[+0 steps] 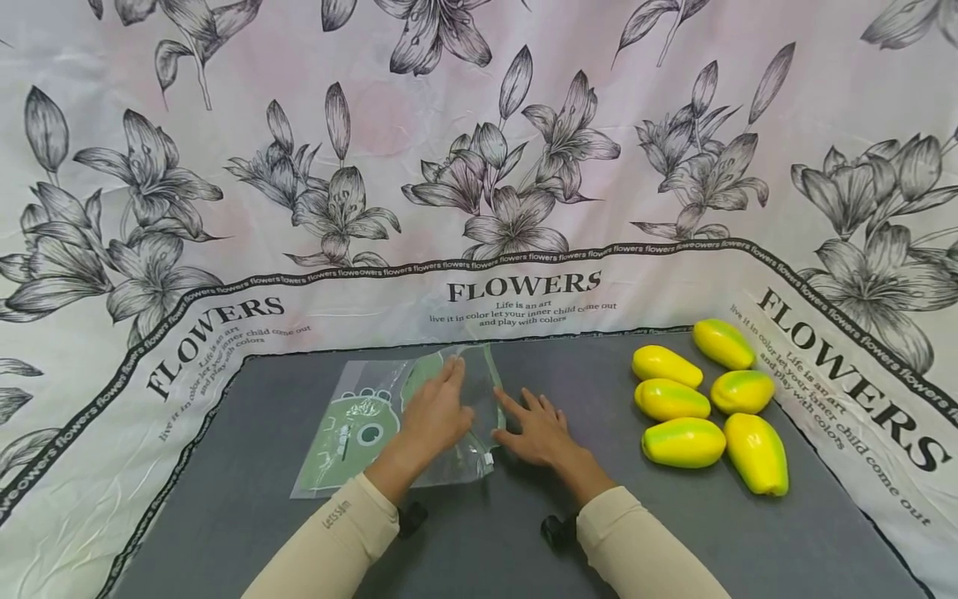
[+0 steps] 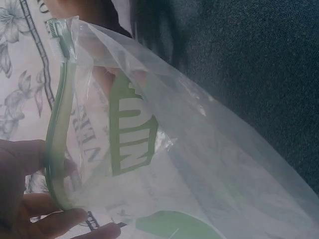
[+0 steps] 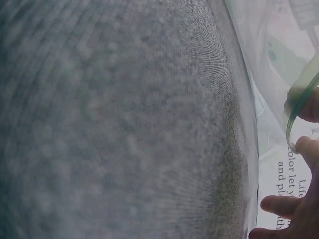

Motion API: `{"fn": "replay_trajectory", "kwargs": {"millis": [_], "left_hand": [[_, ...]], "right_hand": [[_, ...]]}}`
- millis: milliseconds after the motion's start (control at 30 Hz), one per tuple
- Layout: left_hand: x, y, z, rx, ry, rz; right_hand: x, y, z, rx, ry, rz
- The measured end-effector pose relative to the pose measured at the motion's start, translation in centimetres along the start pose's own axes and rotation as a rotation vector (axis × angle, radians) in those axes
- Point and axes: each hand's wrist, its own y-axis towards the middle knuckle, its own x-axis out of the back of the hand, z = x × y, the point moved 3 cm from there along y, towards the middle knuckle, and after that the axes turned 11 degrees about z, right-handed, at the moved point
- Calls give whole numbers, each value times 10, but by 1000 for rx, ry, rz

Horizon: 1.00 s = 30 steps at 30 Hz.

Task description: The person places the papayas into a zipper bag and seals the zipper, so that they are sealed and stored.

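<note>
A clear plastic zip bag (image 1: 449,466) with green print lies on the grey table in front of me. Over its middle, my left hand (image 1: 427,412) points its index and middle fingers forward. In the left wrist view, thumb and fingers (image 2: 55,219) grip the green zip strip (image 2: 59,134), the thumb tip showing through it; the slider (image 2: 61,40) sits at its upper end. My right hand (image 1: 540,428) has its fingers spread at the bag's right edge. Its thumb and index fingertips touch the green strip (image 3: 304,97) in the right wrist view, the thumb partly behind plastic.
Several yellow fruits with green patches, such as this one (image 1: 683,442), lie grouped on the right of the grey table (image 1: 584,366). A flower-printed cloth (image 1: 524,299) stands behind and along both sides. The bag's printed left end (image 1: 329,466) reaches well left of my hands.
</note>
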Motion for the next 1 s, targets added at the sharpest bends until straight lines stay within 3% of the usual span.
{"fn": "replay_trajectory", "kwargs": {"millis": [633, 833, 1000], "left_hand": [[17, 1, 5, 80, 30, -39], [21, 0, 6, 61, 22, -59], [20, 0, 7, 59, -38, -58]], "right_hand": [[-2, 3, -7, -18, 13, 55], [-2, 2, -7, -15, 23, 57], [-2, 1, -7, -18, 16, 59]]}}
